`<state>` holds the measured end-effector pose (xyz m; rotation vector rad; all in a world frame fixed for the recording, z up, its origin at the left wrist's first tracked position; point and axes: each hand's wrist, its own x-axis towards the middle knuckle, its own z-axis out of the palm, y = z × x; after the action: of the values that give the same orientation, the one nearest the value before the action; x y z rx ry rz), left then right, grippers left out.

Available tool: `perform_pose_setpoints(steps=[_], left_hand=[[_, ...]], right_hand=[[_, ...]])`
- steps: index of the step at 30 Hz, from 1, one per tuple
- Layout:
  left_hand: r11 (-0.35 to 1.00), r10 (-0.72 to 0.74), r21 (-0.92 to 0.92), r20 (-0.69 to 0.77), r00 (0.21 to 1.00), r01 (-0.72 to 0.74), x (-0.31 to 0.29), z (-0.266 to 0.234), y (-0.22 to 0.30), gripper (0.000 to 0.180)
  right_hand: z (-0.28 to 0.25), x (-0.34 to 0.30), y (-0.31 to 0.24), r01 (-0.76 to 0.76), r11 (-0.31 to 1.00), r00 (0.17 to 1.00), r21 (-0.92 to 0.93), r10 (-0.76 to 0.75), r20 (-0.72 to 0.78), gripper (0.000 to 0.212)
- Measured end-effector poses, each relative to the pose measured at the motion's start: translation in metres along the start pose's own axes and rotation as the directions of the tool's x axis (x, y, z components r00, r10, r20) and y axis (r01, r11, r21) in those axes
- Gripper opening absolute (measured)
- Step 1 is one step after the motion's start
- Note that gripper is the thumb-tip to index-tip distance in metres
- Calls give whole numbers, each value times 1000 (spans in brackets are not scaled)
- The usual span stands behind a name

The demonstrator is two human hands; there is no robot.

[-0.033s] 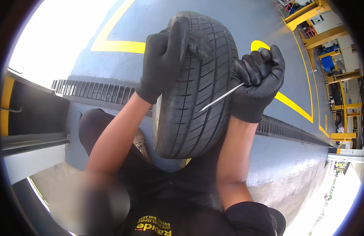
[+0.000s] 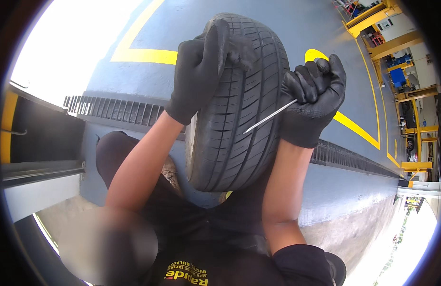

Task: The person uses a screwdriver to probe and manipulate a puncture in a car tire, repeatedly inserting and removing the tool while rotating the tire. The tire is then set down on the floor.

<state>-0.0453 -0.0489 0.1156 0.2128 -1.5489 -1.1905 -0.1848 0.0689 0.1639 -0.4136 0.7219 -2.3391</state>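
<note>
A black car tyre (image 2: 230, 148) on a rim stands upright in front of me, its grooved tread facing me. My left hand (image 2: 197, 71), in a black glove, grips the tyre's upper left side, with dark fingers lying over the tread. My right hand (image 2: 313, 97), gloved too, is closed in a fist around a thin screwdriver-like tool (image 2: 270, 117) at the tyre's right side. Its straight metal shaft slants down and left across the tread. The handle is mostly hidden in the fist. Whether the tip touches the rubber, I cannot tell.
Behind the tyre a dark slotted drain grate (image 2: 120, 110) crosses the blue-grey floor (image 2: 282, 19), which has yellow painted lines (image 2: 149, 56). Yellow lift posts (image 2: 411, 90) and workshop equipment stand at the far right. A dark panel with a white beam (image 2: 41, 195) is at the left.
</note>
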Motion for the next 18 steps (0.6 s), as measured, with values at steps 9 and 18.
perform_pose_setpoints(steps=[9,18], left_hand=[[989,-86,-122,-48,995,79,8,-3,-12,62],[925,177,371,-231,957,-82,17,-17,-25,63]], right_hand=[[-3,-2,5,100,995,986,-21,-102,-134,35],[4,-16,6,209,969,959,-132,-229,-168,38]])
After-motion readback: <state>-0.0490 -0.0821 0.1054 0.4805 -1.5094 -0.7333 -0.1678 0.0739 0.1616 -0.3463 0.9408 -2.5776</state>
